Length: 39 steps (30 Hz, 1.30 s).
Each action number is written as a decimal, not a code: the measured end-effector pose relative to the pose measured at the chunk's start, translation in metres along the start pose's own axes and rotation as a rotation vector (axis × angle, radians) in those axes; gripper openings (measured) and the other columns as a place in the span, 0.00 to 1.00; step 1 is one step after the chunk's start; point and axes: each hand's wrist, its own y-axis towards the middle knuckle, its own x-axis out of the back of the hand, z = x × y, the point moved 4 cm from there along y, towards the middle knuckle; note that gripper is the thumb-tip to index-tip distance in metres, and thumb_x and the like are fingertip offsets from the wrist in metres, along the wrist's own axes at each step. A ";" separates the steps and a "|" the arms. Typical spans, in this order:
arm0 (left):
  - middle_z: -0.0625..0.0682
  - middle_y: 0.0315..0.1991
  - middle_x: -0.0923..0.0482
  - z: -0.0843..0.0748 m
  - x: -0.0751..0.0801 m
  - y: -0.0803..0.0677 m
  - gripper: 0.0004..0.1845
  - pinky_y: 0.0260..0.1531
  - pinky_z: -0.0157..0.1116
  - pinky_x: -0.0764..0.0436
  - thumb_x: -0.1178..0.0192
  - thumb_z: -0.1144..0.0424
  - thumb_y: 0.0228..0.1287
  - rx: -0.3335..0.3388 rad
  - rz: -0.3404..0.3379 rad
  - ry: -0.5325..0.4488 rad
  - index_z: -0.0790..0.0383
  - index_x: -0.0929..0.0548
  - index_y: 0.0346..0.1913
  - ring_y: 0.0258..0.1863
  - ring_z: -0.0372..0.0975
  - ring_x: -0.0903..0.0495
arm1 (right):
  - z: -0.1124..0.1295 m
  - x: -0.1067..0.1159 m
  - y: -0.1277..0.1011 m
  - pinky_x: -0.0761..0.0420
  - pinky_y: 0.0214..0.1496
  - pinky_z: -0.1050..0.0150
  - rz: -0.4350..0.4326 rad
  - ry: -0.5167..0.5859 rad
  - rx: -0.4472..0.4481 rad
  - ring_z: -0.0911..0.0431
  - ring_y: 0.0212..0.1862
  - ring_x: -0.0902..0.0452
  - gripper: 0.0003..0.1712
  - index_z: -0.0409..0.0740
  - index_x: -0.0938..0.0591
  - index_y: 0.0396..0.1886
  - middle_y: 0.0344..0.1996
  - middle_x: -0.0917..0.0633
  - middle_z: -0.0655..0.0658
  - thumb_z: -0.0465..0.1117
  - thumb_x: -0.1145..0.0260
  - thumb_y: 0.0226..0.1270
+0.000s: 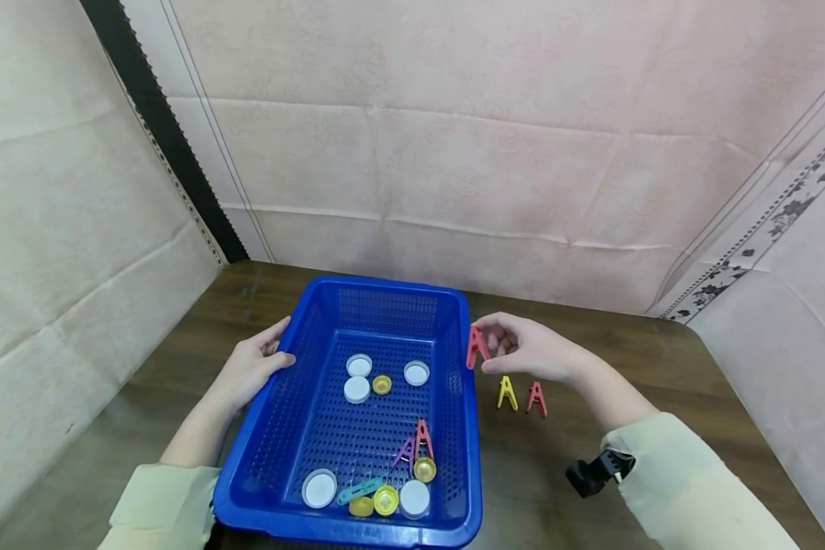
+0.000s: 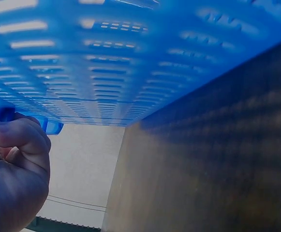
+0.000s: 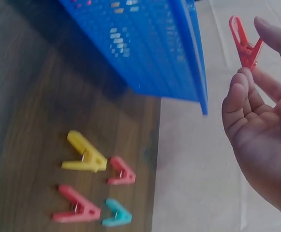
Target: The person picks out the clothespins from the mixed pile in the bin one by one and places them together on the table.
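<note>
A blue perforated plastic basket (image 1: 474, 443) stands on the wooden table. My left hand (image 1: 247, 369) grips its left rim, thumb over the edge. Beside the right rim, my right hand (image 1: 536, 350) pinches a red clothespin (image 1: 477, 346) between thumb and fingers; the right wrist view shows the clothespin (image 3: 248, 48) held up beyond the basket's edge. Inside the basket lie several white caps (image 1: 319, 488), several yellow caps (image 1: 386, 500), a red clothespin (image 1: 422, 438), a purple clothespin (image 1: 405, 451) and a teal clothespin (image 1: 360, 490).
Right of the basket, a yellow clothespin (image 1: 506, 393) and a red clothespin (image 1: 537, 399) lie on the table (image 1: 522, 473). The right wrist view also shows a smaller red clothespin (image 3: 122, 171) and a teal clothespin (image 3: 116, 212). Cloth-covered walls (image 1: 454, 176) enclose the table's back and sides.
</note>
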 end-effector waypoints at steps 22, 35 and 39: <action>0.64 0.49 0.22 0.001 0.000 0.001 0.37 0.25 0.44 0.17 0.43 0.63 0.63 0.001 0.008 -0.018 0.54 0.46 0.73 0.30 0.48 0.17 | -0.104 0.028 -0.073 0.27 0.31 0.64 -0.157 0.117 -0.129 0.57 0.32 0.31 0.34 0.39 0.33 0.63 0.32 0.27 0.42 0.40 0.32 0.58; 0.65 0.47 0.22 0.001 0.000 0.000 0.37 0.24 0.43 0.17 0.43 0.64 0.63 -0.002 0.005 -0.023 0.55 0.46 0.73 0.29 0.47 0.17 | -0.152 0.022 -0.096 0.30 0.25 0.64 -0.089 0.122 -0.225 0.58 0.27 0.35 0.34 0.38 0.35 0.65 0.29 0.29 0.43 0.38 0.34 0.61; 0.64 0.47 0.21 0.001 0.001 0.001 0.37 0.24 0.44 0.17 0.43 0.64 0.63 0.000 0.003 -0.021 0.55 0.46 0.73 0.28 0.48 0.17 | -0.158 0.017 -0.096 0.31 0.23 0.65 -0.055 0.149 -0.243 0.59 0.25 0.36 0.35 0.37 0.37 0.66 0.29 0.29 0.43 0.39 0.34 0.61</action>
